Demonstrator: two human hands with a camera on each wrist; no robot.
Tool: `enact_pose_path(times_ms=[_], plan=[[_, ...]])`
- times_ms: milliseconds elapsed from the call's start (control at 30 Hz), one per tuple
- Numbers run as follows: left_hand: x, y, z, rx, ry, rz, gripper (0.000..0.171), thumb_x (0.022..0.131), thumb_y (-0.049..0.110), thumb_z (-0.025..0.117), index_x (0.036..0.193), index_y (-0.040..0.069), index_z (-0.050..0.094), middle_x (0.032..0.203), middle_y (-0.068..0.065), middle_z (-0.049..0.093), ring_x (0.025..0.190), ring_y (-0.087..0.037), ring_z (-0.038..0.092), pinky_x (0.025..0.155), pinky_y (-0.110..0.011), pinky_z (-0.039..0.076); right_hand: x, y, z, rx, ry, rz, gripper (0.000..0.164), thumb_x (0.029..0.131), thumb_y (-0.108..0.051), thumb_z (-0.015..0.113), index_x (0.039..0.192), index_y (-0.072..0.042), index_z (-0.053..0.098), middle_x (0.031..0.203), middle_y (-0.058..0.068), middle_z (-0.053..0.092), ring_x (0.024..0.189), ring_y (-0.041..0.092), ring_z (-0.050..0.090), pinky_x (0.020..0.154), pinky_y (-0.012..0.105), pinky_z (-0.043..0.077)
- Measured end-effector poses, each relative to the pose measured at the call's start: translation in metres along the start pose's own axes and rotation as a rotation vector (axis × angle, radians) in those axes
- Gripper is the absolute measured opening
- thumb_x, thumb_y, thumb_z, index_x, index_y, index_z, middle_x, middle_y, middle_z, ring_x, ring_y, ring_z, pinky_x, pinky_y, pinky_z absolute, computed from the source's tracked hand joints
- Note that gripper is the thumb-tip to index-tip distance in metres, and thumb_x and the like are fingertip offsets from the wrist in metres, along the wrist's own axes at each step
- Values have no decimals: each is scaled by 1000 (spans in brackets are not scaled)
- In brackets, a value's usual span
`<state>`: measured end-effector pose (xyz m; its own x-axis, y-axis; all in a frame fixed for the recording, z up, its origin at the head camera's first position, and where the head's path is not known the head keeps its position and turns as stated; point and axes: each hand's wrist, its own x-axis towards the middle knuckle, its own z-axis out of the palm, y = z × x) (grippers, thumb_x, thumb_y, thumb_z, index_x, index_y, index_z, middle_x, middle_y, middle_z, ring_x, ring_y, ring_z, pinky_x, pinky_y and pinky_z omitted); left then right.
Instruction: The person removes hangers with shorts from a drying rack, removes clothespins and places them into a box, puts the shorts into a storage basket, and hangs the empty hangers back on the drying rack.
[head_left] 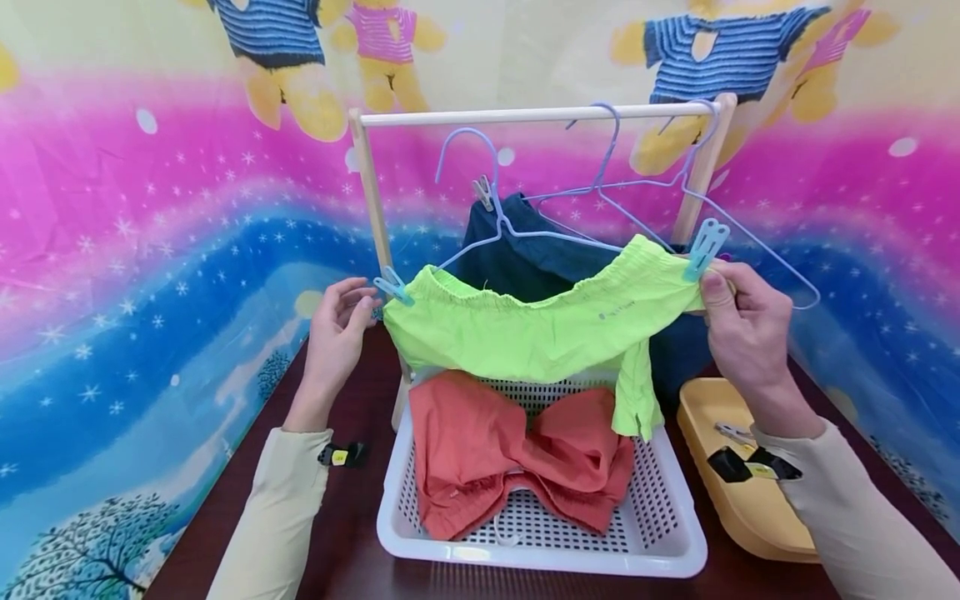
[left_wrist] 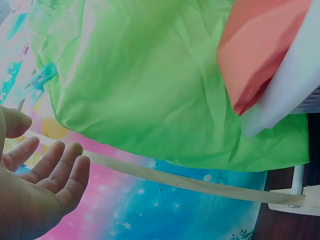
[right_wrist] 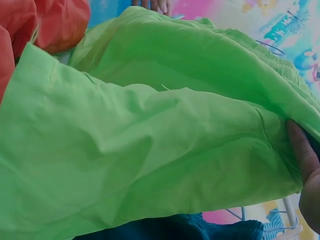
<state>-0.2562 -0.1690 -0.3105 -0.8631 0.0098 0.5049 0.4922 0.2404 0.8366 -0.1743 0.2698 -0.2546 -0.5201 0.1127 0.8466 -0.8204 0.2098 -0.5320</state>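
Observation:
Lime-green shorts [head_left: 525, 333] hang from a purple hanger [head_left: 498, 196], whose hook shows just below the rack's bar. A blue clothespin [head_left: 393, 286] clips the waistband's left end, and another blue clothespin [head_left: 707, 248] clips the right end. Beside the left clothespin, my left hand [head_left: 339, 329] has its fingers loosely bent with nothing in them; the left wrist view shows that palm bare, apart from the green cloth. My right hand [head_left: 746, 325] pinches the shorts' right edge just under the other clothespin. In the right wrist view, a finger [right_wrist: 302, 150] lies against the green fabric [right_wrist: 150, 140].
A white basket [head_left: 540, 562] holding red shorts [head_left: 480, 450] stands in front of the wooden rack [head_left: 540, 115]. Dark blue garments [head_left: 525, 250] and more purple hangers [head_left: 607, 167] hang behind. At right, a yellow tray [head_left: 750, 517] contains metal clips [head_left: 735, 433].

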Motion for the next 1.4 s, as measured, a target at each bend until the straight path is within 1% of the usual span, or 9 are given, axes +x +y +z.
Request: enact_pose_path(times_ms=[200,267,367,533,667,767,1000,1167,1400], plan=[[-5,5,0,-1,-38,-2,37,103,22,52,135,5,51,129,-17,60,116,-20,60,89,-15,49,-6,-1,4,84,5,12,25,97,9,49,116,21,59,111,7,73,91,10,72,80,19,54],[-6,5,0,26,-59,-13,36,102,24,52,133,5,53,129,-16,60,114,-17,59,89,-13,47,-9,0,5,122,6,11,24,96,10,49,115,23,58,114,9,73,96,13,73,82,21,54],[-8,5,-2,95,-110,-33,37,102,28,52,132,7,57,127,-13,62,111,-15,58,88,-11,46,-12,1,5,126,21,15,23,96,10,49,113,23,59,112,9,73,90,11,72,79,20,54],[-8,6,-5,205,-238,-21,33,103,29,52,126,9,63,112,-13,67,90,-16,57,72,-18,45,-19,5,6,101,40,28,21,96,9,50,111,20,61,106,5,74,76,7,69,72,15,55],[-8,9,-9,273,-247,37,25,103,25,52,111,10,69,96,-10,67,77,-17,52,65,-25,41,-24,8,8,164,7,53,22,96,10,48,112,21,60,109,7,73,85,10,72,77,19,55],[-11,11,-14,289,-221,50,23,103,24,52,105,10,69,92,-9,65,77,-18,53,66,-25,43,-26,8,5,94,-63,93,23,97,8,49,113,18,61,107,3,73,88,7,72,80,18,54],[-21,12,-24,307,-249,47,22,103,23,52,104,9,69,92,-9,65,80,-18,55,68,-24,45,-23,1,-11,-295,-272,245,24,102,-6,48,116,6,64,96,-15,69,78,1,69,74,13,54],[-27,19,-23,294,-287,90,16,101,18,56,100,11,70,88,-7,65,74,-13,51,65,-23,42,-15,-4,-20,-429,-245,234,23,101,-10,52,114,3,66,94,-20,64,80,-1,59,77,6,48],[-33,30,-17,281,-373,102,12,98,15,60,98,9,71,84,-7,63,67,-10,48,57,-24,40,-5,-7,-30,-406,-237,235,24,102,-10,51,116,0,67,122,-14,67,116,-1,59,93,5,43]])
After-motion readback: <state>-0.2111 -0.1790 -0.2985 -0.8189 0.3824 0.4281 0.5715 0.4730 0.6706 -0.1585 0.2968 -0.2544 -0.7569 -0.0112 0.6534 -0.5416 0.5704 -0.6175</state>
